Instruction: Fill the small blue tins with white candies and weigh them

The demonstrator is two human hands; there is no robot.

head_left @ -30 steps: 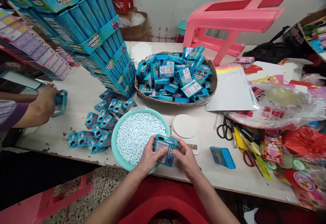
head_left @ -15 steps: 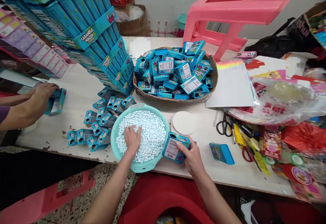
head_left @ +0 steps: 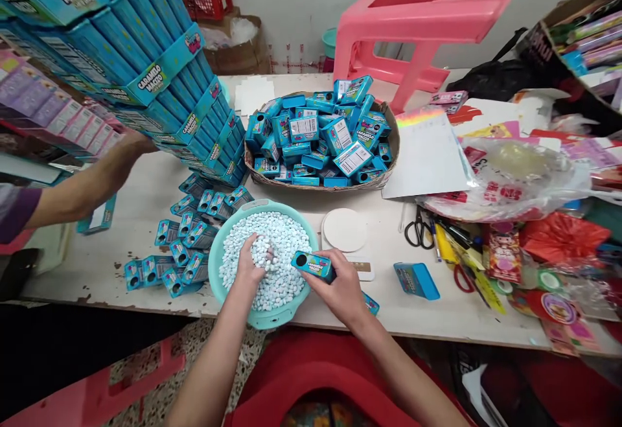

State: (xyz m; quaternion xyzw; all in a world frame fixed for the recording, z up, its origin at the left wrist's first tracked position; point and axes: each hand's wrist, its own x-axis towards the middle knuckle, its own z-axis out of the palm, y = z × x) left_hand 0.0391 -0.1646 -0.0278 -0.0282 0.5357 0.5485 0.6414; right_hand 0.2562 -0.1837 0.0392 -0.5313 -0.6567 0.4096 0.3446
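My left hand [head_left: 247, 266] is cupped over the turquoise basin [head_left: 278, 319], closed around a heap of small pale-blue candies [head_left: 263, 251]. More of the same loose candies [head_left: 289, 227] fill the basin. At the basin's right rim, my right hand [head_left: 346, 288] grips a small blue candy box [head_left: 313, 266], its end with a dark round hole turned up towards the left hand. Partly hidden under the right forearm, another blue box [head_left: 371, 304] lies on the table. Behind the right hand stands a small scale with a round white plate [head_left: 345, 229].
Several blue boxes [head_left: 185, 226] stand left of the basin, before a tall stack of filled display trays [head_left: 160, 80]. A cardboard tray [head_left: 318, 185] heaped with boxes is behind. Rightward are an upright box [head_left: 416, 280], scissors [head_left: 418, 229] and plastic bags. A co-worker's arm [head_left: 92, 184] reaches in from the left.
My left hand has gathered candies and turned palm-up. The right hand has tilted its box, bringing the holed end into view. The co-worker's hand has moved from a tray to behind the stack.
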